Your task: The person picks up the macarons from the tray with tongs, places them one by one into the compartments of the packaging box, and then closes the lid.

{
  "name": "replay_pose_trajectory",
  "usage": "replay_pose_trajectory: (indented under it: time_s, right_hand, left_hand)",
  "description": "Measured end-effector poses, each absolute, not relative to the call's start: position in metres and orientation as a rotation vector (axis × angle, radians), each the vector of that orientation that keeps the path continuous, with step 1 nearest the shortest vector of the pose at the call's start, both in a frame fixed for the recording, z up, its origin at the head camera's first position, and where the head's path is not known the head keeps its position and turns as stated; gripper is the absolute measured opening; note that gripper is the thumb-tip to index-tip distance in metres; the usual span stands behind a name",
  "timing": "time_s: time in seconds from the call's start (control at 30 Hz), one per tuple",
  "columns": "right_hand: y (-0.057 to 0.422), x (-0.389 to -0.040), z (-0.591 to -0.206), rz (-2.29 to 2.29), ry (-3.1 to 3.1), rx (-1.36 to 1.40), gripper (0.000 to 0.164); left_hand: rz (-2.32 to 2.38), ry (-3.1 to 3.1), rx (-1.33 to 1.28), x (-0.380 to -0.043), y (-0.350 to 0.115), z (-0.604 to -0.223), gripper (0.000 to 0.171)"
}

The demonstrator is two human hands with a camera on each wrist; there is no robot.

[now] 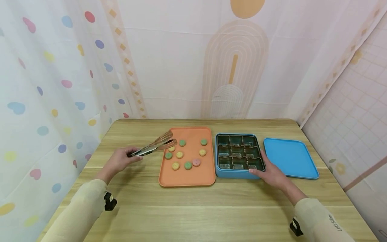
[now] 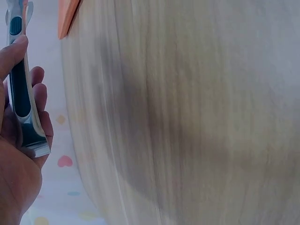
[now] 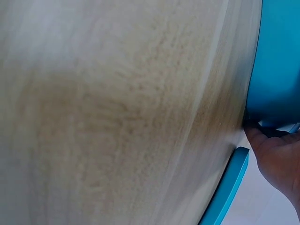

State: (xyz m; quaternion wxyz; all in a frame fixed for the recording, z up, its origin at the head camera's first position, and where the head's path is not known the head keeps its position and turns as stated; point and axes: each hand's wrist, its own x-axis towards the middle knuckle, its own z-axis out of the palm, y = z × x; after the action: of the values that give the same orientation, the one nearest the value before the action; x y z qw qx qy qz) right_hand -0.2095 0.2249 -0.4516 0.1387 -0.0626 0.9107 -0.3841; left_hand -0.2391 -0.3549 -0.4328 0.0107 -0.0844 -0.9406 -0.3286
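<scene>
My left hand (image 1: 122, 160) grips a pair of food tongs (image 1: 151, 147) by the black and silver handle. The tongs' broad, slotted, brownish ends reach over the left edge of an orange tray (image 1: 188, 178). On that tray lie several small round cookies, among them a pink cookie (image 1: 196, 162), a green cookie (image 1: 204, 142) and a yellow cookie (image 1: 176, 166). With my right hand (image 1: 273, 173) I hold the front right corner of a blue box (image 1: 237, 173), thumb at its front rim, fingers along its right side. A dark insert (image 1: 237, 152) with several square compartments fills the box.
A flat blue lid (image 1: 290, 159) lies right of the box, close to my right hand. Everything stands on a wooden table (image 1: 193, 215). Patterned curtains (image 1: 175, 67) hang behind the table and on both sides.
</scene>
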Motion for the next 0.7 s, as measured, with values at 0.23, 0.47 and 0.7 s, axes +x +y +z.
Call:
replay_pose_trajectory:
  time_s: [0.23, 0.47, 0.7]
  right_hand:
    - [0.226, -0.209, -0.452, -1.122, 2.631, -0.178, 0.11]
    - [0.225, -0.209, -0.453, -1.111, 2.639, -0.173, 0.109]
    - [0.226, -0.21, -0.454, -1.114, 2.645, -0.179, 0.107]
  left_hand:
    - [-1.039, -2.919, -0.35, -0.235, -0.356, -0.438, 0.035]
    - [-1.034, -2.941, -0.373, -0.224, -0.36, -0.439, 0.034]
    - [-0.999, -2.973, -0.364, -0.214, -0.365, -0.44, 0.034]
